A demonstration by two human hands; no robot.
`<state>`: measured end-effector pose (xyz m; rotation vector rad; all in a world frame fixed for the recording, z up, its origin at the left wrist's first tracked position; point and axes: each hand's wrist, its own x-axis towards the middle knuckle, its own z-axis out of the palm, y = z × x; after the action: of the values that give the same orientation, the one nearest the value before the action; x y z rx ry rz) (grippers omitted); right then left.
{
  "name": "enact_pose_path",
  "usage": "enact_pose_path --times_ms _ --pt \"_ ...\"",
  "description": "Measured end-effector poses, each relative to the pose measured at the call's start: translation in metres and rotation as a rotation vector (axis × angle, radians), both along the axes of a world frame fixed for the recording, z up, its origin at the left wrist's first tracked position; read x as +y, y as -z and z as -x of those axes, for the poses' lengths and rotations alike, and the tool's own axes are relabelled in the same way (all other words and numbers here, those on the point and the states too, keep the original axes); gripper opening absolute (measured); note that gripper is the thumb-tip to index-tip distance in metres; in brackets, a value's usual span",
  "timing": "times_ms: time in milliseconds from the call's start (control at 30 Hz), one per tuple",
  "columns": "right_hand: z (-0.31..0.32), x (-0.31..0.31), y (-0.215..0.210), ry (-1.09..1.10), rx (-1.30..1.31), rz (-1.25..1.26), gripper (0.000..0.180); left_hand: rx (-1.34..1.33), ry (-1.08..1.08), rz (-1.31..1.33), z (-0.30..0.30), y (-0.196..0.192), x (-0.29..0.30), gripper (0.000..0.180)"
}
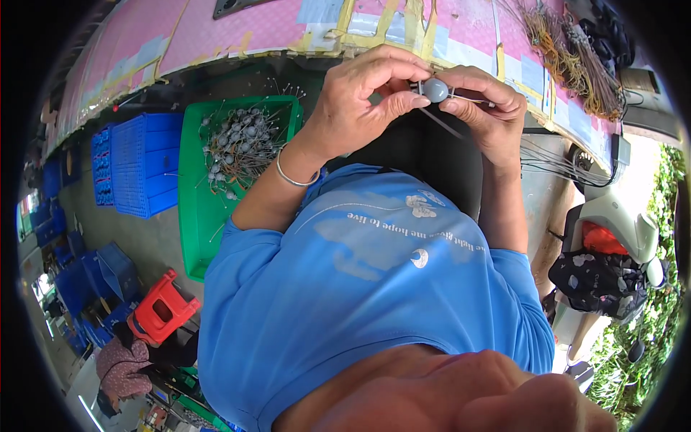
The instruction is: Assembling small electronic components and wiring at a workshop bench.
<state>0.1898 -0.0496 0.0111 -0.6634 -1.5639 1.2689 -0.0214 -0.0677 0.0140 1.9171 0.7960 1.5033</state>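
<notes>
Close to the table's front edge, both hands meet around a small grey ball-shaped part [435, 90] with thin wire leads. My left hand [360, 97] is closed, its thumb and fingers pinching at the part's left side. From the other side my right hand [489, 104] is closed too, thumb and forefinger around a lead or thin pin that sticks out to the right. A dark wire slants down from the part below the fingertips. Fingers hide some of the leads. To my left, a green tray [191, 237] bears a heap of similar grey ball parts [241, 140] with leads.
A table [252, 32] with a pink, taped cover spans the far side. Bundled wires [576, 65] lie at its right. Blue crates [147, 162] and a red stool [164, 308] stand left. A scooter [619, 223] is at right. Another person [124, 367] is lower left.
</notes>
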Motion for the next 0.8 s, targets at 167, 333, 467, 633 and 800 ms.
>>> enact_pose_path --times_ms 167,333,467,633,800 --pt "0.008 -0.009 -0.006 -0.092 0.042 0.043 0.020 0.084 0.001 0.022 0.013 -0.011 -0.020 0.025" --pt "0.021 -0.007 0.007 -0.153 0.037 0.087 0.016 -0.055 0.014 0.174 0.027 -0.001 -0.031 0.021" --pt "0.038 -0.012 0.017 -0.159 0.253 0.280 0.020 -0.037 -0.066 0.114 0.041 0.001 -0.042 0.019" --pt "0.056 -0.013 0.018 -0.286 -0.060 0.378 0.034 0.050 -0.327 0.466 0.096 0.003 -0.073 0.016" --pt "0.011 0.022 0.022 -0.177 -0.102 0.326 0.028 0.342 -0.752 0.897 0.235 0.057 -0.125 0.037"
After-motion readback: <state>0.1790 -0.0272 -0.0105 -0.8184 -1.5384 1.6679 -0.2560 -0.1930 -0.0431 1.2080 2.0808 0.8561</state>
